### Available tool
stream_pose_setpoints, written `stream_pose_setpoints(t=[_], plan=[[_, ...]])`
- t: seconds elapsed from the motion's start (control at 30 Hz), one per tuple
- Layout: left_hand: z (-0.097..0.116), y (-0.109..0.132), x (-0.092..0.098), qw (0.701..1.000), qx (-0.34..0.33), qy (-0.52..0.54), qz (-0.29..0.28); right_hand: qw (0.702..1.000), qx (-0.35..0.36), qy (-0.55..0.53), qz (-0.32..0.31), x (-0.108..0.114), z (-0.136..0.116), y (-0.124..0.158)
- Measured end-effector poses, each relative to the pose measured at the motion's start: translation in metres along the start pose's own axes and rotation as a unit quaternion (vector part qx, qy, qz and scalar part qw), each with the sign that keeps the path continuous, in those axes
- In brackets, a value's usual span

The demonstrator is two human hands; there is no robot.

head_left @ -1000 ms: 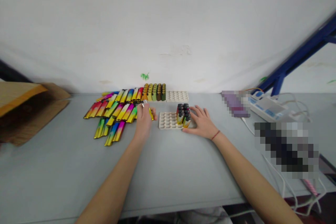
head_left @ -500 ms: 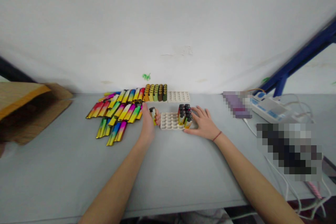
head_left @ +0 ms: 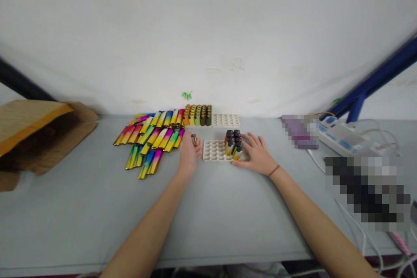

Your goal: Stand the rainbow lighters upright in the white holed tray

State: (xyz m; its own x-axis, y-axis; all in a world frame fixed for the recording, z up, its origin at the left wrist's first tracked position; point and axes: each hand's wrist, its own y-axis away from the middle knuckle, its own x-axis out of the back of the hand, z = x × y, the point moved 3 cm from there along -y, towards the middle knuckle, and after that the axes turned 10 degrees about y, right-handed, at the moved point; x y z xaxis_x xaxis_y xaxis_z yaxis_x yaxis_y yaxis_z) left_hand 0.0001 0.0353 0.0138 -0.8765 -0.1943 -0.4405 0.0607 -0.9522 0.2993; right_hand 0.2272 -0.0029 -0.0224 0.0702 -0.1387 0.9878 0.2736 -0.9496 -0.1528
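My left hand (head_left: 189, 151) is closed around a lighter (head_left: 194, 140); only its metal top end shows above the fingers. Just right of it lies a white tray (head_left: 211, 151) with rows of round-edged slots. Several lighters (head_left: 233, 142) with black tops and bright metallic bodies stand upright in the tray's right part. My right hand (head_left: 257, 155) has its fingers spread around the tray's right end, thumb at the near corner, beside those lighters. Left of my left hand, many shiny rainbow-coloured lighters or lighter sleeves (head_left: 153, 139) lie flat in overlapping rows.
Against the wall stands a block of upright lighters (head_left: 197, 115), next to a second white tray (head_left: 226, 120). An open cardboard box (head_left: 48, 134) is at the left. To the right are a phone-like purple item (head_left: 298, 130), a power strip (head_left: 345, 139), white cables and a blurred-out dark object.
The lighter in my left hand has turned, so less of its body shows and the fingers wrap it more. My right hand keeps its place at the tray. The whole view has shifted slightly.
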Motion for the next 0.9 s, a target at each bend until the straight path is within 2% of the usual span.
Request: stream_pose_setpoints(t=[0.13, 0.43, 0.73, 0.9], plan=[[-0.0019, -0.0009, 0.0011, 1.000, -0.008, -0.004, 0.009, 1.000, 0.002, 0.000, 0.003, -0.0005, 0.0000, 0.0001], [-0.0007, 0.0030, 0.0020, 0.999, -0.011, 0.040, -0.018, 1.000, 0.001, 0.003, -0.002, 0.0001, -0.0007, -0.0005], [0.0000, 0.0019, 0.0006, 0.999, 0.007, 0.032, -0.007, 1.000, 0.000, 0.004, 0.000, -0.0012, 0.0000, -0.0002], [0.0011, 0.0020, 0.0004, 0.999, -0.012, 0.034, 0.026, 1.000, -0.001, 0.004, -0.003, -0.0006, -0.0006, 0.0000]])
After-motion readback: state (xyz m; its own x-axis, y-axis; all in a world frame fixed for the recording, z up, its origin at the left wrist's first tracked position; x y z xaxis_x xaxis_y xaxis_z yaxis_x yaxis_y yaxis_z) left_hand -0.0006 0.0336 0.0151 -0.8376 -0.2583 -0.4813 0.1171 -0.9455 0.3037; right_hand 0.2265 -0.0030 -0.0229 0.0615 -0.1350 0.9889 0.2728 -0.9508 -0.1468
